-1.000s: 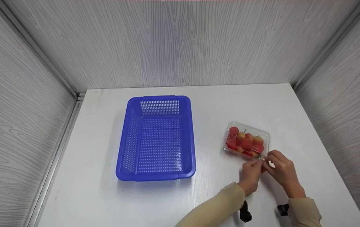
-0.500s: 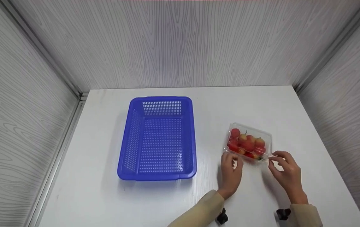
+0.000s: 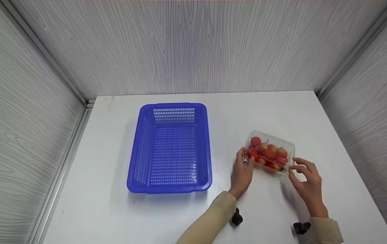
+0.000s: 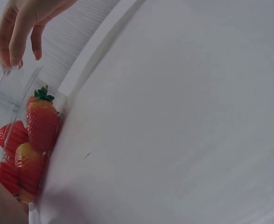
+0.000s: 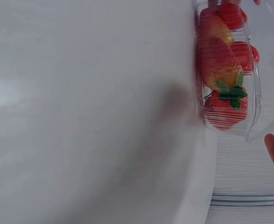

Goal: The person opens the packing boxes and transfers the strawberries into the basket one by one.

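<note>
A clear plastic clamshell box (image 3: pixel 270 152) holds several red and yellow fruits, strawberries (image 4: pixel 42 122) with green leaves among them. My left hand (image 3: pixel 242 173) grips the box's left front corner, thumb on the front and fingers along the left side. Only a blurred part of that hand shows at the lower left of the left wrist view. My right hand (image 3: pixel 308 181) pinches the right front corner of the lid with curled fingertips. In the right wrist view the transparent lid (image 5: pixel 271 93) stands at an angle to the fruit-filled base.
A blue perforated plastic basket (image 3: pixel 174 152) sits on the white table (image 3: pixel 112 217), left of the box. Grey wood-grain panels (image 3: pixel 193 47) close in the back and both sides. Small black devices (image 3: pixel 236 218) hang at the wrists.
My left hand has left the right hand's side at the front right corner and moved left along the front to the left corner. The right hand stays at the right corner; the box shifts slightly right.
</note>
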